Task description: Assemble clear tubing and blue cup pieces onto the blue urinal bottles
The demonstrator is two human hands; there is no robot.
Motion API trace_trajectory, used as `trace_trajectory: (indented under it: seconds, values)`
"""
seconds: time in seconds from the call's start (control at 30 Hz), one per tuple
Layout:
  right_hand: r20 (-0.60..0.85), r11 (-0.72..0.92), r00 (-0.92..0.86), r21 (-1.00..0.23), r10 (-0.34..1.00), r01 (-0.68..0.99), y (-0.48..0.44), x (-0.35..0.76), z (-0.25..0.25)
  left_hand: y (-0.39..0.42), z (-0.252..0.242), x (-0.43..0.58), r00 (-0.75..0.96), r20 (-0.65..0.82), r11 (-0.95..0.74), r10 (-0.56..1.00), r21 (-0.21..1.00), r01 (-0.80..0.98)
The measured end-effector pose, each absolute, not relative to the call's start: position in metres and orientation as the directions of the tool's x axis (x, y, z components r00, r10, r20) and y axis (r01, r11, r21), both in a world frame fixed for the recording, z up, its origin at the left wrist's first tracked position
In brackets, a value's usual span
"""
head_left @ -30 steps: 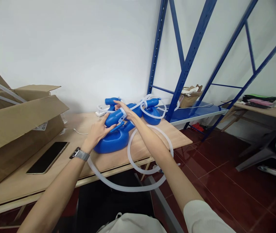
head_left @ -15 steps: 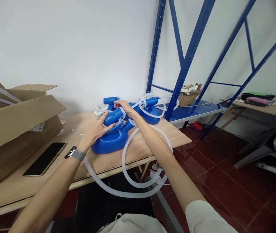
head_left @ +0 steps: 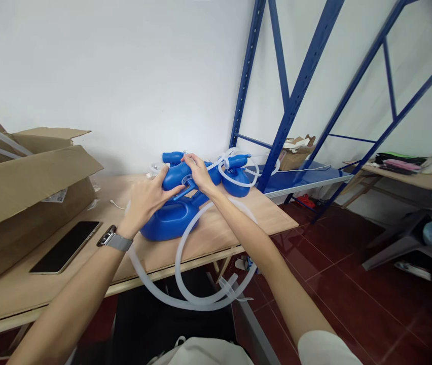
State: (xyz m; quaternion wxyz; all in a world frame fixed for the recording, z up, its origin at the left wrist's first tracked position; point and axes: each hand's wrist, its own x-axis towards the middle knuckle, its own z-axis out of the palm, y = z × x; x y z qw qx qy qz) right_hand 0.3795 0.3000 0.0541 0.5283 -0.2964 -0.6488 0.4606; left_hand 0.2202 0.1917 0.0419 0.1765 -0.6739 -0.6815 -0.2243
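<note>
My left hand point(head_left: 145, 198), with a watch on its wrist, is closed around the left side of a blue plastic tube-shaped head point(head_left: 173, 176). My right hand point(head_left: 201, 175) grips that head's right end, fingers over the top, and partly hides a translucent clip there. Just below lies a blue plastic urinal bottle point(head_left: 167, 225) on its side on the table, its neck towards the right. A thick translucent hose point(head_left: 180, 261) loops over the table's front edge and hangs under my forearms. Its clear end piece point(head_left: 235, 290) dangles near my lap.
More blue bottles with coiled hoses point(head_left: 236, 181) stand behind my right hand. An open cardboard box point(head_left: 29, 203) and a black phone point(head_left: 66, 247) are on the left. A blue metal shelf frame point(head_left: 294, 101) rises at the right, beyond the table's edge point(head_left: 290, 223).
My right hand has shifted down onto the head's right end and covers more of the clip. The head is more level, and the hose loop with its clear end has swung left.
</note>
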Motion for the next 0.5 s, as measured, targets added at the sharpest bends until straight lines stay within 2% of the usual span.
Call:
trace_trajectory:
  seconds: [0.1, 0.2, 0.3, 0.4, 0.5]
  values:
    - [0.555, 0.536, -0.193, -0.832, 0.810, -0.144, 0.298, 0.378, 0.056, 0.184, 0.046, 0.224, -0.050, 0.539, 0.001, 0.841, 0.091, 0.996]
    - [0.584, 0.541, -0.215, -0.809, 0.782, -0.231, 0.296, 0.380, 0.056, 0.180, 0.050, 0.227, -0.075, 0.525, -0.014, 0.848, 0.163, 0.986]
    - [0.623, 0.527, -0.236, -0.768, 0.745, -0.363, 0.295, 0.380, 0.052, 0.180, 0.053, 0.228, -0.115, 0.496, -0.038, 0.861, 0.288, 0.957]
    - [0.633, 0.516, -0.238, -0.754, 0.737, -0.407, 0.294, 0.379, 0.048, 0.184, 0.053, 0.226, -0.123, 0.471, -0.102, 0.873, 0.424, 0.900]
    - [0.625, 0.522, -0.077, -0.708, 0.777, -0.476, 0.296, 0.386, 0.055, 0.188, 0.047, 0.220, -0.087, 0.434, -0.198, 0.897, 0.569, 0.798]
